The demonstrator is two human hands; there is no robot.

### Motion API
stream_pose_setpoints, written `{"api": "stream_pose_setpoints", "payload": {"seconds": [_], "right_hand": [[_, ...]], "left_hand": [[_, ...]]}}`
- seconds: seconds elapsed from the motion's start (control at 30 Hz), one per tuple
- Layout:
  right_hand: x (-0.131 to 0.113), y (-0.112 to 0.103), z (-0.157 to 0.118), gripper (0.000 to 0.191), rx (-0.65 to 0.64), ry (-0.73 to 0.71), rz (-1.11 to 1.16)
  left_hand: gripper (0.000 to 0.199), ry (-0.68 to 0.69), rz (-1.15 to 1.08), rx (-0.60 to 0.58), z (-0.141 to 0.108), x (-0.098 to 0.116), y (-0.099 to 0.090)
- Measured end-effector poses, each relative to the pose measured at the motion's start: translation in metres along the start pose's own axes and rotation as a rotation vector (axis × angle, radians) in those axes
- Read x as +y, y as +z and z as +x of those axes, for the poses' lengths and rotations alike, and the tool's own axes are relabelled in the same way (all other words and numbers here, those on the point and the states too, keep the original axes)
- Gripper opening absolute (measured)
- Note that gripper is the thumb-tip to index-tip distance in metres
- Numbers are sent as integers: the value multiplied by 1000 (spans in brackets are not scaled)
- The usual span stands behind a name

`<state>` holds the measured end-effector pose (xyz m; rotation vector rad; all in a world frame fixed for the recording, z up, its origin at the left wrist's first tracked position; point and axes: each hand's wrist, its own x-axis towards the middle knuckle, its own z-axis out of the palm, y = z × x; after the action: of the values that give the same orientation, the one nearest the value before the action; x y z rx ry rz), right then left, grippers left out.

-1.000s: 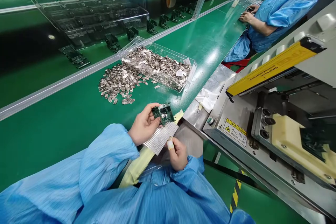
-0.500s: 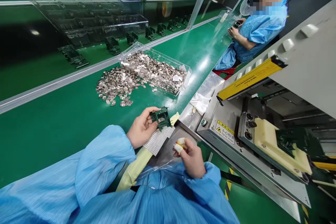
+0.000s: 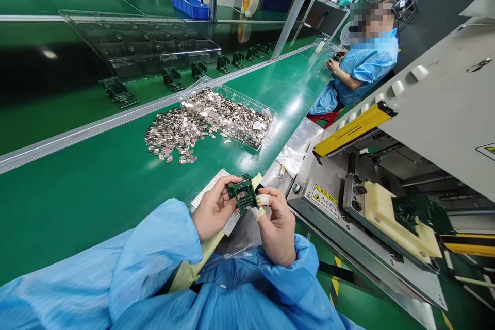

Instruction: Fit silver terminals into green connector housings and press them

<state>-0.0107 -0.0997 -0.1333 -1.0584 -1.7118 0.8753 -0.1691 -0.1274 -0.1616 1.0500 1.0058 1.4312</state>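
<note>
Left hand (image 3: 212, 210) and right hand (image 3: 278, 227) are gripping a green circuit board (image 3: 243, 194) between them above a green conveyor belt (image 3: 96, 206), near a clear plastic tray (image 3: 228, 94) of metal pieces, while a co-worker (image 3: 363, 62) is sitting beyond a press machine (image 3: 371, 216).

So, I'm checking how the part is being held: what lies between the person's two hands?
In the head view, a green circuit board lies between them, held by the left hand, with the right hand just beside it.

We look from the person's head, forward and down, close above the left hand (image 3: 214, 210) and right hand (image 3: 277, 226) at 6 o'clock, the green bench (image 3: 81, 206) at 9 o'clock, and the machine (image 3: 371, 216) at 3 o'clock.
</note>
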Motion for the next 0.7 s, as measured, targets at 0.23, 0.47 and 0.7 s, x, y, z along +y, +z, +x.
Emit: {"api": "stream_pose_setpoints", "payload": {"seconds": [0.23, 0.47, 0.7], "right_hand": [[-1, 21, 0, 10, 52, -19, -92], [0, 27, 0, 9, 95, 54, -37], [5, 20, -1, 39, 15, 321, 473]], "left_hand": [[31, 35, 60, -33, -5, -5, 1], [31, 72, 57, -22, -5, -6, 2], [30, 25, 80, -55, -6, 1, 2]]}}
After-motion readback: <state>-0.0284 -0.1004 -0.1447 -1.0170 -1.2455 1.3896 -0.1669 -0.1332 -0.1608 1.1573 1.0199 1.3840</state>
